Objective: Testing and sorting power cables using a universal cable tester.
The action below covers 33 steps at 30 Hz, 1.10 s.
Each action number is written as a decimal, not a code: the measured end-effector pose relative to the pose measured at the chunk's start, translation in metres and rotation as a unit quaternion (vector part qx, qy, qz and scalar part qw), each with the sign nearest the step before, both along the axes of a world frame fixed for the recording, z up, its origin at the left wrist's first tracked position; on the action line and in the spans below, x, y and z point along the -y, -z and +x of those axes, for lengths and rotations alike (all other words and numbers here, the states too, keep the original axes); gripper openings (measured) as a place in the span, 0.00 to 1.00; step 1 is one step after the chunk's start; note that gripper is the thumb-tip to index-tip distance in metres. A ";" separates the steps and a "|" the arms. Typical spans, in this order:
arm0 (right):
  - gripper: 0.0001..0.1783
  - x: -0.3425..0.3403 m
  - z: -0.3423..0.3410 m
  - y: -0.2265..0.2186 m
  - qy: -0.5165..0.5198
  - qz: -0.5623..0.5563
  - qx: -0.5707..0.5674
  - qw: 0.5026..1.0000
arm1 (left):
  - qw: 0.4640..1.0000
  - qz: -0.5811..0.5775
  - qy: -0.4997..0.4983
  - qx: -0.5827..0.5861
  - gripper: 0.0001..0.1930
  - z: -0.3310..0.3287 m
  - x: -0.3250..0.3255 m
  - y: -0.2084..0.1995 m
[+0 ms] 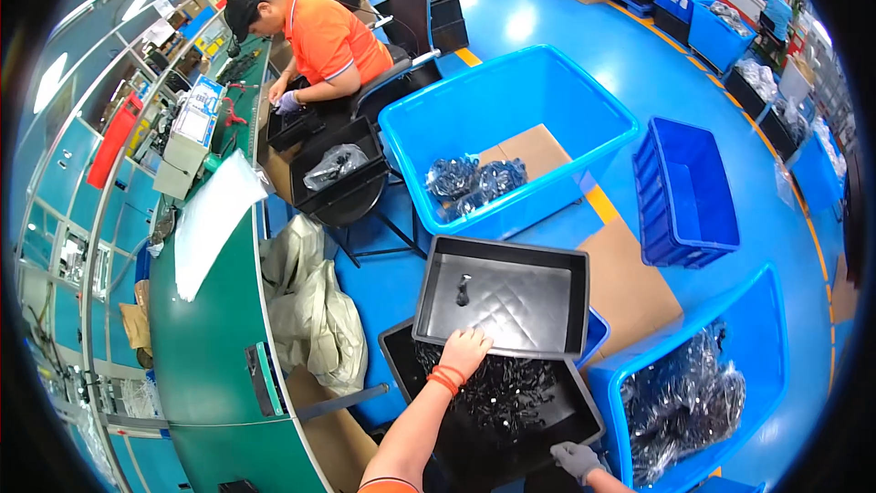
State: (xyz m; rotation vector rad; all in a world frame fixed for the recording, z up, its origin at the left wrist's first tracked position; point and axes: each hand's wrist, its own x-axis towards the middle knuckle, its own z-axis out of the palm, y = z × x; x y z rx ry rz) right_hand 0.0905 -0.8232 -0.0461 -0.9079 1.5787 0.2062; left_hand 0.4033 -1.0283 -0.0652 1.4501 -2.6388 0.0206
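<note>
My bare left hand (467,353), with red bands at its wrist, is closed over the near rim of a shallow black tray (511,297). One small black piece (464,290) lies inside this tray. The tray overlaps the far part of a lower black tray (406,374), which holds a heap of small black parts (502,397), too tangled to name. My right hand (577,461), in a grey glove, is beside the lower tray's near right edge. Its fingers look stretched out with nothing in them; whether they touch the rim cannot be made out.
A light blue bin (776,356) with bagged black parts stands right. Beyond are a large light blue bin (392,128) and a dark blue crate (643,192). A green workbench (205,356) runs along the left. A person in orange (333,41) sits working at its far end.
</note>
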 end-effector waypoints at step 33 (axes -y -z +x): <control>0.25 0.196 0.040 0.314 0.011 -0.168 -0.080 0.982 | 0.819 0.408 -0.399 -0.060 0.26 0.130 -0.036 0.331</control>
